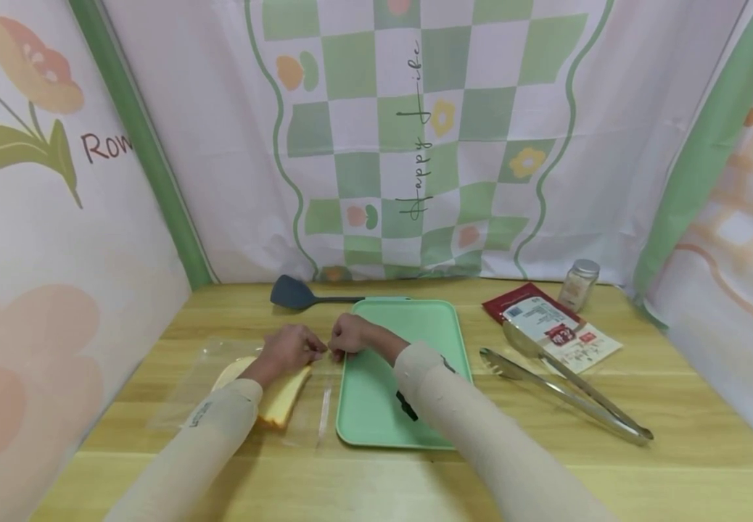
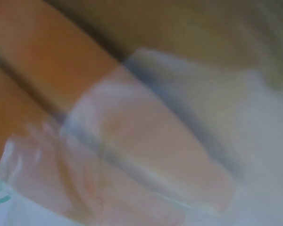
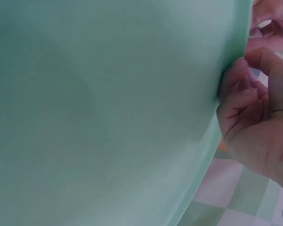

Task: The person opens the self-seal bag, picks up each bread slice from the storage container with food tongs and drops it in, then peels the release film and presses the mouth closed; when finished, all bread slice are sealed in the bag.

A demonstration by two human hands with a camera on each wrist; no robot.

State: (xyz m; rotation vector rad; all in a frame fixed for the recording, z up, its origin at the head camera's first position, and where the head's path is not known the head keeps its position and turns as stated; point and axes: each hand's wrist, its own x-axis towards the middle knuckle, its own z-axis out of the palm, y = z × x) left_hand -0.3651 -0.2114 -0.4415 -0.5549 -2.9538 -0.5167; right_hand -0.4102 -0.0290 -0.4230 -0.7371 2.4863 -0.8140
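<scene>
Sleeves [image 1: 481,435] partly hide bread [image 1: 283,402], tray [image 1: 371,399]; wrapper [image 1: 315,412] faint.

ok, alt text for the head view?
A person's left hand and right hand, fingers curled, nearly meet at the left edge of a green tray, beside bread and clear plastic, on a wooden table. A dark spatula lies behind; tongs, a packet and a jar are right.

“Happy Life” on bkgd curtain [image 1: 409,138]
</scene>
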